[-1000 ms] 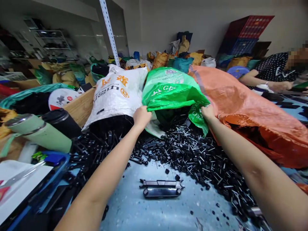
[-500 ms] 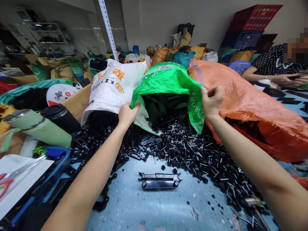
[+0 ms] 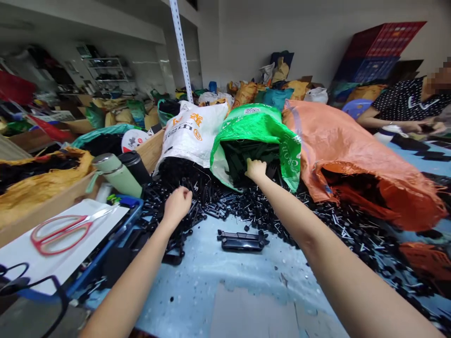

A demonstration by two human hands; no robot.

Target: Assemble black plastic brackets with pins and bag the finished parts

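My right hand reaches into the mouth of a green plastic sack, its fingers curled against dark flat parts inside. Whatever those fingers hold is hidden. Over a heap of black link-shaped pieces, in front of a white printed sack, hovers my left hand. It is closed, and I cannot make out anything in it. A long black assembly with round ends lies on the light blue table between my forearms.
Black pieces with metal pins spread across the table. An orange sack gapes at right. Red-handled scissors lie on white paper at left, near a green bottle and a black cup. A person sits far right.
Both hands have let go of the green sack's edges. My right hand has moved left into its mouth; my left hand has dropped down to the black pieces. The view has turned left.
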